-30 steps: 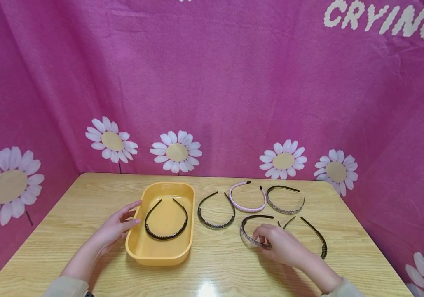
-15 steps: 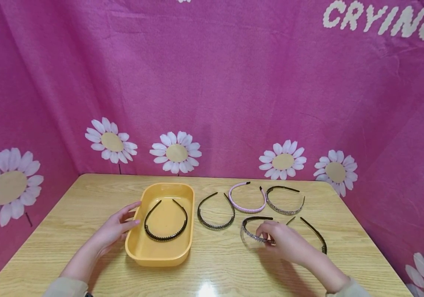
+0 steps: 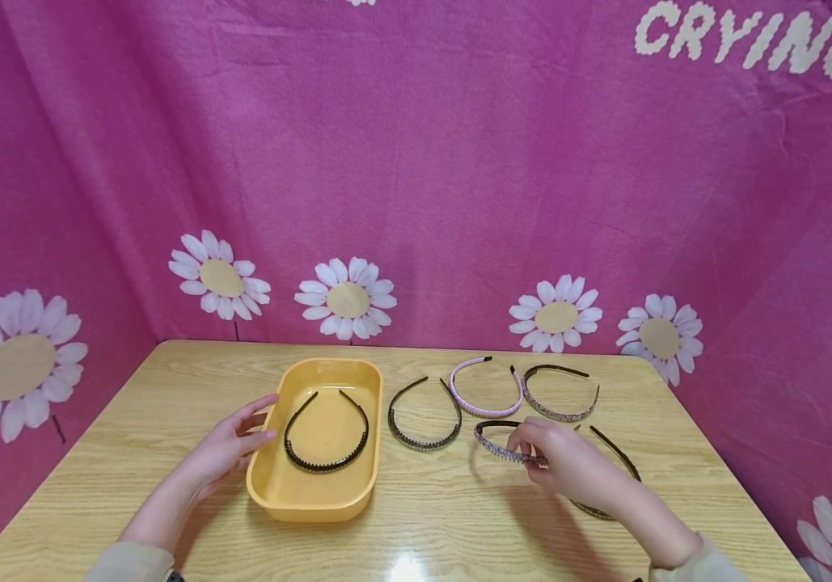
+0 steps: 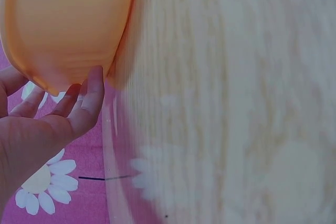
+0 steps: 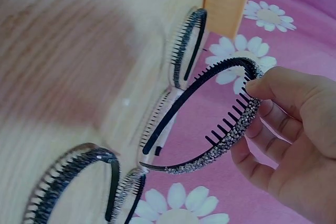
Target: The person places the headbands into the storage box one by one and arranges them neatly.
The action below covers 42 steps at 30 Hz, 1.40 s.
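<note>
My right hand (image 3: 568, 465) pinches a black toothed headband covered in silver glitter (image 5: 226, 142) between thumb and fingers. The headband hangs over the table, both its ends pointing away from the palm in the right wrist view. On the left, a yellow plastic tray (image 3: 314, 512) stands on the table with a black toothed headband (image 3: 323, 466) lying inside it. My left hand (image 3: 219, 457) touches the tray's left rim, its fingers loosely extended. Those fingertips rest along the tray's outer edge in the left wrist view.
Right of the tray lie a dark toothed headband (image 3: 426, 444), a lilac headband (image 3: 484, 411) and another glittery one (image 3: 559, 416). A further dark headband (image 3: 618, 457) is partly hidden beneath my right forearm. Pink cloth (image 3: 416, 178) with daisies hangs behind the wooden table (image 3: 416, 501).
My right hand has lifted the glittery headband off the table and shifted slightly right and upward, its shadow now apart from it. The left hand and tray have stayed in place.
</note>
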Each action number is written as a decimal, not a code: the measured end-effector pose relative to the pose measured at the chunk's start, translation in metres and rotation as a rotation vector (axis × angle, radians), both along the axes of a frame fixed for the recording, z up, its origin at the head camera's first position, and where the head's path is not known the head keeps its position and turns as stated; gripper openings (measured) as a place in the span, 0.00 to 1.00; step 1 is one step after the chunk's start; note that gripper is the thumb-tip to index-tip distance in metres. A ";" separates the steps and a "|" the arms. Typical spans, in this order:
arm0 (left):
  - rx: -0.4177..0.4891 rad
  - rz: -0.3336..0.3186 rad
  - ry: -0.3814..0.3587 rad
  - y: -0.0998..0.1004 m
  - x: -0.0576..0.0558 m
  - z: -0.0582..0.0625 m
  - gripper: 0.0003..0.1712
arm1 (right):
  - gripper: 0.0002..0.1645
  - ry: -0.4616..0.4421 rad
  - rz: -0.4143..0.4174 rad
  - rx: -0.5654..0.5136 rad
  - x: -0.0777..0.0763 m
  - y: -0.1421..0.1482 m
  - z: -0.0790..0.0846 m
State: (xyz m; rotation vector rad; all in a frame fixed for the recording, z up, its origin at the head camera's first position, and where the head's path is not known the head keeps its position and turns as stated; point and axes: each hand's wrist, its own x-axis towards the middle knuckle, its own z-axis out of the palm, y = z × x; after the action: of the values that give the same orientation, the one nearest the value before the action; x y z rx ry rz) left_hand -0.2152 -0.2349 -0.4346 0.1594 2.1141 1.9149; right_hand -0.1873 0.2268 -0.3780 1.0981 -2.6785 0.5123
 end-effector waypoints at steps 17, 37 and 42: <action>-0.022 0.018 -0.004 0.002 -0.001 0.002 0.34 | 0.18 0.121 0.054 0.008 -0.002 -0.011 0.036; -0.029 -0.028 0.043 -0.002 -0.001 -0.003 0.37 | 0.17 0.229 0.101 -0.018 -0.008 -0.038 0.065; -0.028 -0.030 0.036 -0.001 0.000 -0.001 0.37 | 0.16 0.247 0.133 -0.027 -0.011 -0.047 0.070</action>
State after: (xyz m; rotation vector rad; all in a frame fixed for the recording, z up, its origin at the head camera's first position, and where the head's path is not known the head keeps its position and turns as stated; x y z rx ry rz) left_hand -0.2147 -0.2361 -0.4359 0.2202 2.1478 1.8780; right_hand -0.1983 0.1800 -0.3084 1.2497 -2.3931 0.4035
